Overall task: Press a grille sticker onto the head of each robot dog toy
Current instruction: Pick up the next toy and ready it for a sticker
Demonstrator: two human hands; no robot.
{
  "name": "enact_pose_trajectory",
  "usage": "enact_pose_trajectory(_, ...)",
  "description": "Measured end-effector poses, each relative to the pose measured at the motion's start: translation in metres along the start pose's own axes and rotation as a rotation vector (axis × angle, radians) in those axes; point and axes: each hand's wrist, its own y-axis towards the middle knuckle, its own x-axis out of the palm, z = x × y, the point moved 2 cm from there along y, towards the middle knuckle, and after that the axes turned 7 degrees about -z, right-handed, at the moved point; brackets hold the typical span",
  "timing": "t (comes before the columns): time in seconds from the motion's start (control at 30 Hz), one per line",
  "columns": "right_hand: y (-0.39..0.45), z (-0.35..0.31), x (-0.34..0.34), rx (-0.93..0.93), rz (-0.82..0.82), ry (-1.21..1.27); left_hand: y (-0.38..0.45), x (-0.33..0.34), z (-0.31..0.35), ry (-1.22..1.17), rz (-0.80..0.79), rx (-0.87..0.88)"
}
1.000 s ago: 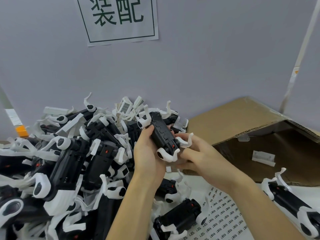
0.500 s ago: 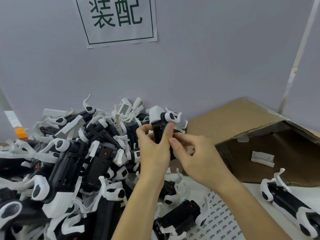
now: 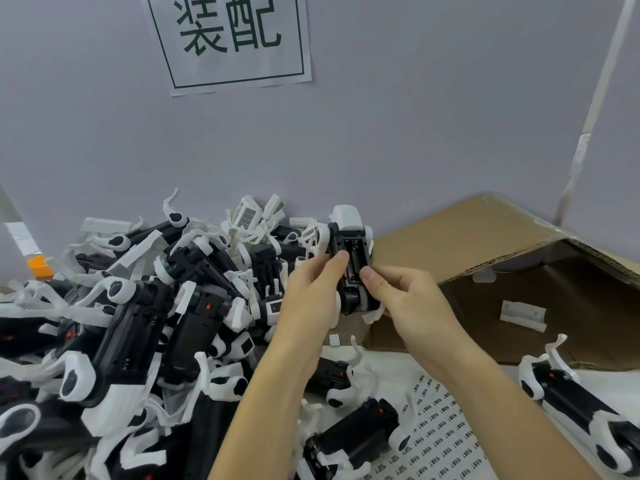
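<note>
Both hands, left hand [image 3: 308,299] and right hand [image 3: 408,303], curl their fingers around one toy dog [image 3: 351,261]. It stands upright, black belly facing the camera, white head [image 3: 346,218] on top.

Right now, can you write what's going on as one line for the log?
left hand: grips robot dog toy | right hand: grips same toy, underside facing camera | white head up | sticker sheet: on table

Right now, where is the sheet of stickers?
In the head view, the sticker sheet lies flat at bottom right, under the right forearm, between two loose robot dog toys.
</note>
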Motion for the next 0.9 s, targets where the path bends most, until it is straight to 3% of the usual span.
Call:
enact_pose_trajectory(0.13,-0.002,-0.004,0.005,-0.066,-0.042,-0.146,0.0,-0.005,0.001,-0.097,0.065,-0.034)
enact_pose_trajectory(0.33,-0.001,0.004,-0.015,-0.024,0.227,-0.296,0.0,-0.027,0.002,-0.196,0.332,-0.066)
enact_pose_trajectory(0.43,-0.001,0.01,-0.025,0.049,0.262,-0.326,0.003,-0.039,0.003,-0.171,0.422,-0.059)
enact_pose_trajectory(0.73,0.001,0.022,-0.005,0.11,0.115,-0.451,-0.001,-0.043,0.004,0.099,0.315,-0.088)
enact_pose_trajectory(0.9,0.038,0.027,0.018,0.256,-0.179,-0.645,-0.004,-0.043,0.008,0.102,0.339,-0.088)
